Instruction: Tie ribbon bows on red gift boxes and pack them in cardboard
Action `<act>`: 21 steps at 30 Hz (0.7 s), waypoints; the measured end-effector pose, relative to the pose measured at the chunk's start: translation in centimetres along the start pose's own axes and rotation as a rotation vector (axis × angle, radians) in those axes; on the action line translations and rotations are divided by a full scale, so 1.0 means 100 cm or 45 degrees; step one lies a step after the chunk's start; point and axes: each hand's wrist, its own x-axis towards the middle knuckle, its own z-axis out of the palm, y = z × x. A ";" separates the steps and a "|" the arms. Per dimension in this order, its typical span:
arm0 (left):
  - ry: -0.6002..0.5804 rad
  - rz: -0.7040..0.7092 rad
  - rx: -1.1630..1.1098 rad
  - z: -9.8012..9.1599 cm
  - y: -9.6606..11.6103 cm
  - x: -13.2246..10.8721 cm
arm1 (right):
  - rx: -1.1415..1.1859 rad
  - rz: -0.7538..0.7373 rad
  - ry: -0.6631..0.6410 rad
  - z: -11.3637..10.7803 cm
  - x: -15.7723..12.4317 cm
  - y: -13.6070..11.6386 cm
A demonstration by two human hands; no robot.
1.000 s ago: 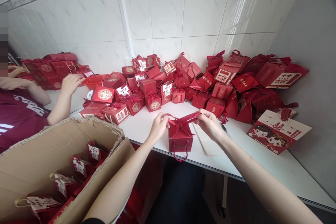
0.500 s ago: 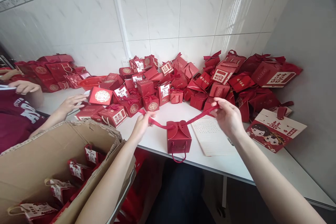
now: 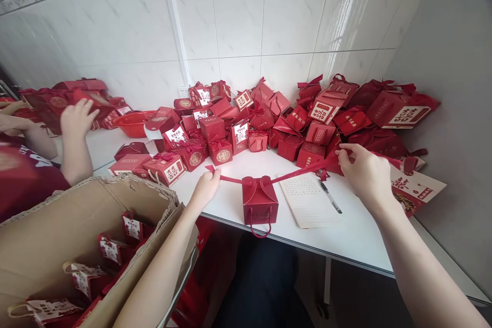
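Note:
A small red gift box (image 3: 260, 202) with a rope handle stands at the front edge of the white table (image 3: 357, 236). A red ribbon (image 3: 294, 174) runs through its top and stretches out to both sides. My left hand (image 3: 206, 187) is closed on the ribbon's left end, a short tip poking past the fingers. To the right, my right hand (image 3: 363, 171) pinches the longer stretch of ribbon, raised above the table. Between the box and my right hand lie an open notebook (image 3: 307, 200) with handwriting and a pen (image 3: 330, 197).
Many red gift boxes (image 3: 223, 151) are heaped along the tiled wall. At left, a cardboard carton (image 3: 154, 200) holds several red bags (image 3: 86, 277). Beyond it a co-worker's hand (image 3: 79, 115) is near more boxes and a red basin (image 3: 132, 124). A larger printed box (image 3: 426, 187) lies at right.
My right hand has moved right, drawing the ribbon out longer and uncovering the pen. My left hand stays nearly in place. The co-worker's hand has left the near boxes and risen toward the back left.

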 end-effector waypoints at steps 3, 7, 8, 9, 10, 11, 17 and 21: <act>0.099 0.070 -0.455 -0.012 0.012 0.005 | 0.105 -0.081 -0.035 0.010 -0.001 0.003; -0.056 0.175 -1.254 -0.028 0.038 0.007 | 0.400 -0.265 0.010 0.017 -0.006 -0.008; -0.116 0.191 -1.368 -0.031 0.045 0.008 | 0.475 -0.303 0.005 0.016 -0.007 -0.013; -0.173 0.201 -1.444 -0.034 0.052 0.008 | 0.544 -0.329 -0.003 0.014 -0.007 -0.019; -0.221 0.208 -1.495 -0.036 0.059 0.009 | 0.607 -0.342 -0.009 0.012 -0.008 -0.026; -0.263 0.217 -1.526 -0.038 0.065 0.009 | 0.663 -0.347 -0.008 0.010 -0.008 -0.033; -0.453 0.359 -1.564 -0.038 0.095 0.011 | 0.979 -0.335 -0.058 -0.002 -0.003 -0.076; -0.504 0.436 -1.603 -0.030 0.104 0.006 | 1.132 -0.375 -0.099 -0.006 -0.005 -0.102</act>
